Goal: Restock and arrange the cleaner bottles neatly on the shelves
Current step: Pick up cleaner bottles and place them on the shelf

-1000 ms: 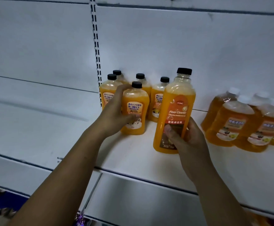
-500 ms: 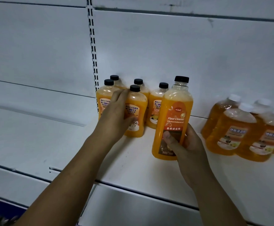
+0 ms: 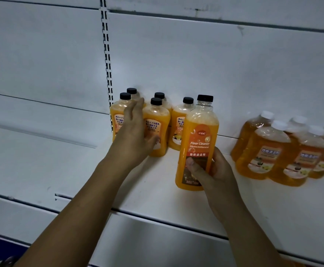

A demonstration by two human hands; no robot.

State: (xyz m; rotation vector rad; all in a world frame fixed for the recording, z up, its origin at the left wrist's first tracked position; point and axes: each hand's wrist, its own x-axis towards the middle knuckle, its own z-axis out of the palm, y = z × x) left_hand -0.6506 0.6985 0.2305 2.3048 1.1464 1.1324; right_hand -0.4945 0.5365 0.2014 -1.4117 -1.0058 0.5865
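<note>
Right hand (image 3: 214, 170): grips the lower part of a tall floor cleaner bottle (image 3: 200, 135) that stands upright on the shelf (image 3: 76, 170), thumb across its label.
Left hand (image 3: 135, 137): fingers straight against the near small bottle (image 3: 158, 130), thumb on its label.
Black-capped bottles (image 3: 179, 122): five small ones, clustered far left by the back panel (image 3: 215, 64).
White-capped bottles (image 3: 272, 151): grouped at right, apart from the tall bottle.

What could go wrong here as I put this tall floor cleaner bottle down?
The right hand grips the tall Floor Cleaner bottle low on its body, so its top could swing into the black-capped bottles close behind. The left hand lies against that tight cluster; a hard push might topple several.
</note>
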